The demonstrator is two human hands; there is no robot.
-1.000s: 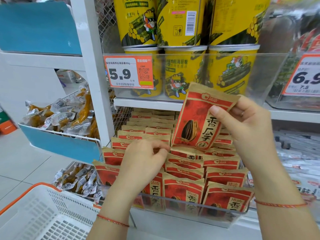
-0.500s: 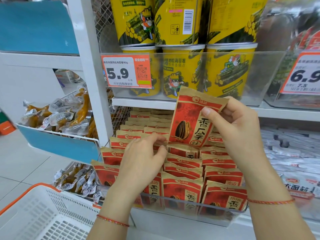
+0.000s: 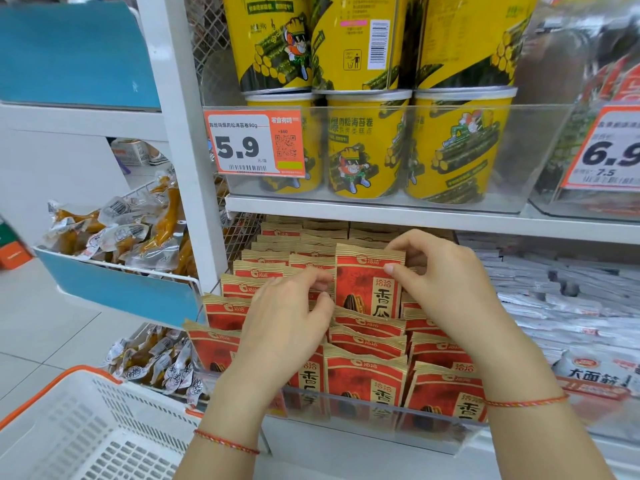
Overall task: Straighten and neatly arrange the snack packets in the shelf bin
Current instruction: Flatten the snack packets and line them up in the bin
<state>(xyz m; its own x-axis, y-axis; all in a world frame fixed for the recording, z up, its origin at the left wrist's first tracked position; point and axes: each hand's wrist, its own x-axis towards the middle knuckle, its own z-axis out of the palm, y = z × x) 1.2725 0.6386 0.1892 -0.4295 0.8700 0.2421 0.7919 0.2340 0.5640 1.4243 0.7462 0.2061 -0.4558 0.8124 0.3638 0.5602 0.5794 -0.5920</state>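
Red and tan sunflower-seed packets stand in several rows in a clear shelf bin on the lower shelf. One packet stands upright and taller than the rest in the middle row, its lower half sunk among the others. My right hand pinches its top right corner with thumb and fingers. My left hand lies over the packets to its left, fingertips curled at that packet's left edge and holding the neighbouring packets back.
Yellow snack tubs fill a clear bin on the shelf above, with a 5.9 price tag. A white post borders the bin's left. Wire baskets of vacuum-packed snacks hang left. An orange-rimmed shopping basket sits lower left. Silver packets lie right.
My right hand has brought the raised packet down from in front of the upper shelf and turned it upright into the middle row. My left hand stayed on the packets, fingers shifting slightly.
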